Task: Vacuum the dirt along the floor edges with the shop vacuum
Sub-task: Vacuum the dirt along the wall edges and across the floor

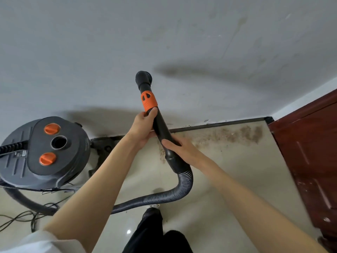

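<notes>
I hold the black vacuum wand (pixel 160 127) raised in front of the wall, its open nozzle end (pixel 143 78) pointing up and away. My left hand (pixel 144 125) grips the wand just below the orange collar (pixel 148 100). My right hand (pixel 177 146) grips the lower part of the wand near the cuff. The ribbed hose (pixel 164 195) curves down and left across the floor. The grey shop vacuum (pixel 43 152) with two orange knobs stands at the left by the wall. Brown dirt (pixel 237 134) lies on the tile along the wall edge, right of my hands.
A dark red wooden door (pixel 310 152) stands at the right, meeting the corner. A dark strip (pixel 218 124) runs along the wall base. Thin black cords (pixel 23 218) trail on the floor at the lower left. My dark trouser legs (pixel 156 232) are at the bottom.
</notes>
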Demonstrator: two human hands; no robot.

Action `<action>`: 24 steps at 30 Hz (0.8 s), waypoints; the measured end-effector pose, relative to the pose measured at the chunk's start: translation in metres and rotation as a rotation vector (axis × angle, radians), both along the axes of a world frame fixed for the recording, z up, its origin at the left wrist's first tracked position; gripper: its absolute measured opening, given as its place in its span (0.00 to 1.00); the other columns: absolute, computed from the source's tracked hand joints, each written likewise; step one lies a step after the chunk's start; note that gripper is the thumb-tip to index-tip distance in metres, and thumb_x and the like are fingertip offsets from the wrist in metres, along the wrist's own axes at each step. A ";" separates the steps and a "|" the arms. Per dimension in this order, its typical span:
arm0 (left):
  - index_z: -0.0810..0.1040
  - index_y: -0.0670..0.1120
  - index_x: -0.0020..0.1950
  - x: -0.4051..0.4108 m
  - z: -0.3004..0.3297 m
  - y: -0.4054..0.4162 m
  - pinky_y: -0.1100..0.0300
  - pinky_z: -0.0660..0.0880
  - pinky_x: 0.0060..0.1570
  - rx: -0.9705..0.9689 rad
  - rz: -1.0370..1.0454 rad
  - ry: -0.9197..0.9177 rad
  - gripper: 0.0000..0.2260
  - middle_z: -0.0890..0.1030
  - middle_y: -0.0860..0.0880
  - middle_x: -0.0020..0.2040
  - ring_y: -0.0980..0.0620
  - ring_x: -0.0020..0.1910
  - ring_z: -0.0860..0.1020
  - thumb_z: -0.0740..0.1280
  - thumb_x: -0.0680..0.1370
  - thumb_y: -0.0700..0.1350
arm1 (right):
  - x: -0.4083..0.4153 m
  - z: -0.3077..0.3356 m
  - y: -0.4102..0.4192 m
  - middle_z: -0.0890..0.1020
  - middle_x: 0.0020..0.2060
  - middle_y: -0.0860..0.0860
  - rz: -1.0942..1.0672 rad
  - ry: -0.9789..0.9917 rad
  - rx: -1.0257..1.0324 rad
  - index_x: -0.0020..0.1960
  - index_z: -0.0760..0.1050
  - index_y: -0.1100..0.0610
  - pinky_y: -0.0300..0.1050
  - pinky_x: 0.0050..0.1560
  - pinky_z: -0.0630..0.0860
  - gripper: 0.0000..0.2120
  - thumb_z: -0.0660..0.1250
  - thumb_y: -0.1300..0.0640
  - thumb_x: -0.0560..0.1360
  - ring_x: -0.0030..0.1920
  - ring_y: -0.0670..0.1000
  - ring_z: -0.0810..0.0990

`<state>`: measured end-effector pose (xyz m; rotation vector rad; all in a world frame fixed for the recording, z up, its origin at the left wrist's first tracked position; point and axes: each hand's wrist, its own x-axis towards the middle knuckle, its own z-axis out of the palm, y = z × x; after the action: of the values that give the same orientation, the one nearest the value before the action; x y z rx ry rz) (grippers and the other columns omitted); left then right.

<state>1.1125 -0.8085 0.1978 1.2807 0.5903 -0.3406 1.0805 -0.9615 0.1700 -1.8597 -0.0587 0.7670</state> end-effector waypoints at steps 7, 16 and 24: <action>0.72 0.42 0.50 0.032 -0.057 -0.004 0.54 0.78 0.43 -0.016 0.154 0.117 0.09 0.77 0.43 0.42 0.47 0.39 0.78 0.58 0.82 0.47 | 0.025 -0.062 -0.006 0.78 0.39 0.51 0.058 0.105 0.058 0.48 0.72 0.57 0.41 0.43 0.73 0.10 0.64 0.50 0.79 0.39 0.49 0.77; 0.69 0.41 0.63 0.032 -0.204 -0.059 0.47 0.76 0.55 0.027 0.346 0.313 0.16 0.77 0.39 0.58 0.40 0.57 0.77 0.58 0.81 0.49 | 0.049 -0.187 -0.071 0.81 0.38 0.50 0.269 -0.022 -0.126 0.48 0.73 0.50 0.44 0.40 0.74 0.08 0.64 0.45 0.77 0.39 0.51 0.80; 0.67 0.39 0.66 0.010 -0.398 -0.097 0.51 0.76 0.48 0.029 0.412 0.425 0.19 0.75 0.41 0.59 0.42 0.57 0.76 0.58 0.81 0.51 | 0.057 -0.365 -0.110 0.83 0.38 0.48 0.482 -0.040 -0.316 0.48 0.72 0.48 0.52 0.45 0.78 0.14 0.61 0.38 0.74 0.39 0.52 0.81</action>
<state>1.1229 -0.9056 -0.2003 1.0841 1.2024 -0.2597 1.1371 -1.0718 -0.1955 -2.1931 -0.4472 1.1178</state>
